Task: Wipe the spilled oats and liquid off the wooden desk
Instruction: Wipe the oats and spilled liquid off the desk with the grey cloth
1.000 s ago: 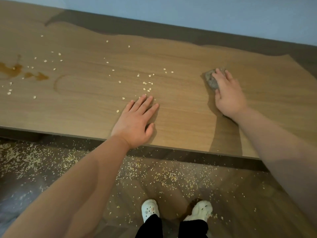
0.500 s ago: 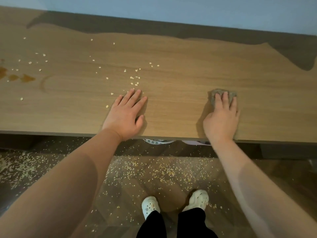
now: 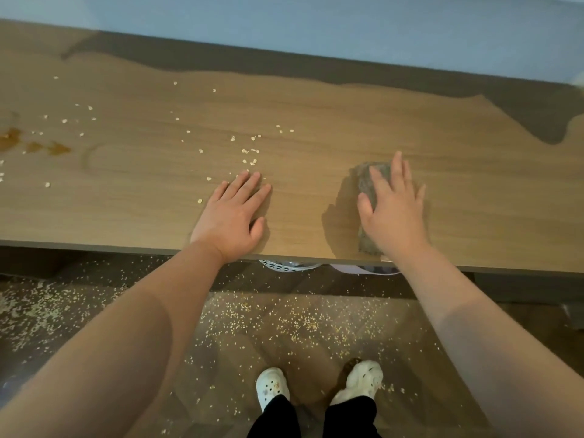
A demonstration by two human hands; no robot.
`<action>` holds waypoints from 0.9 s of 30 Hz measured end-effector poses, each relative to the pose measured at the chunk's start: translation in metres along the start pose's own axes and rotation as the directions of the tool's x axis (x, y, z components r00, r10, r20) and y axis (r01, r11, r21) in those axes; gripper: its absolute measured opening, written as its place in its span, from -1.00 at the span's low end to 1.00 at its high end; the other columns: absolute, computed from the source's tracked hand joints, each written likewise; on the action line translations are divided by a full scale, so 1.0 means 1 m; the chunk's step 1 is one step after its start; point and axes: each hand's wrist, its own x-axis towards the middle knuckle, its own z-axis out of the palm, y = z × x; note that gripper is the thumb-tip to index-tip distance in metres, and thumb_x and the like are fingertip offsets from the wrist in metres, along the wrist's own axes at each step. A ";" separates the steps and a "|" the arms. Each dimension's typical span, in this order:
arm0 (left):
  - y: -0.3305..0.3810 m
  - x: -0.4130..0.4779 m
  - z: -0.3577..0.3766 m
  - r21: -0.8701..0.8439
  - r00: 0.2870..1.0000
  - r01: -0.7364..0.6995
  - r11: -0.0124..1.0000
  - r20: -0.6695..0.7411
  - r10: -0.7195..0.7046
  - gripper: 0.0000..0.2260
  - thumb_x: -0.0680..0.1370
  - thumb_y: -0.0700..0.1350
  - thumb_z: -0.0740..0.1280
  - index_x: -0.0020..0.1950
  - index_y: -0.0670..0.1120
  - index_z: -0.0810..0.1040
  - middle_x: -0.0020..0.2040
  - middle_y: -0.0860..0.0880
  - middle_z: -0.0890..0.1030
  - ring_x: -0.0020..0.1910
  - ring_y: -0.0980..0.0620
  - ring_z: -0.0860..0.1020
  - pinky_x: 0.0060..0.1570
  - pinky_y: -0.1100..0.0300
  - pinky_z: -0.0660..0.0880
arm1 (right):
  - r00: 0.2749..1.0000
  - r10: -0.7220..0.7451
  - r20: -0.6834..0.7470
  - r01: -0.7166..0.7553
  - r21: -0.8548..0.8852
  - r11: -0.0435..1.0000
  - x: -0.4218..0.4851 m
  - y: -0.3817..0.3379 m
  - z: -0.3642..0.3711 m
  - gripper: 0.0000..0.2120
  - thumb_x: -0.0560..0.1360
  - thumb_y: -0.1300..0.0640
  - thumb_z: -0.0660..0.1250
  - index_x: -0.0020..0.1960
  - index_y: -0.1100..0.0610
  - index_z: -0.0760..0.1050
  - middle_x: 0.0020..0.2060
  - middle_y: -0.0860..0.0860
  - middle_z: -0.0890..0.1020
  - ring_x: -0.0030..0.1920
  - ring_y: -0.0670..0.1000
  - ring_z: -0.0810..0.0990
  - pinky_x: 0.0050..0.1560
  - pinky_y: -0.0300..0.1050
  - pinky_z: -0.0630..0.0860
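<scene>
The wooden desk point(image 3: 316, 121) runs across the view. Loose oats point(image 3: 249, 151) lie scattered over its left and middle part. Brown liquid point(image 3: 12, 139) is pooled at the far left edge of the frame. A grey cloth point(image 3: 366, 178) lies near the desk's front edge, right of centre. My right hand point(image 3: 392, 210) presses flat on the cloth with straight, spread fingers and covers most of it. My left hand point(image 3: 234, 216) rests flat on the bare wood just below the nearest oats, fingers straight.
A blue-grey wall point(image 3: 316, 23) backs the desk. Many oats point(image 3: 284, 324) cover the dark floor below the front edge. My feet in white clogs point(image 3: 271, 387) stand there. Two basket rims point(image 3: 290, 266) peek out from under the desk.
My right hand has dragged the cloth from the far right toward the front edge and then leftward, closer to my left hand. The left hand has stayed flat in place.
</scene>
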 end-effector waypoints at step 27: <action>0.002 0.000 -0.005 -0.008 0.999 -0.014 1.000 0.044 0.014 -0.32 0.49 0.18 -0.21 0.61 0.02 -0.04 0.60 -0.01 -0.08 0.58 0.01 -0.15 0.51 0.04 -0.22 | 0.975 0.210 -0.070 -0.215 -0.082 0.973 0.078 -0.024 0.044 -0.43 0.63 0.02 -0.02 0.60 0.15 0.02 0.58 0.16 0.02 0.57 0.21 -0.06 0.54 0.22 -0.06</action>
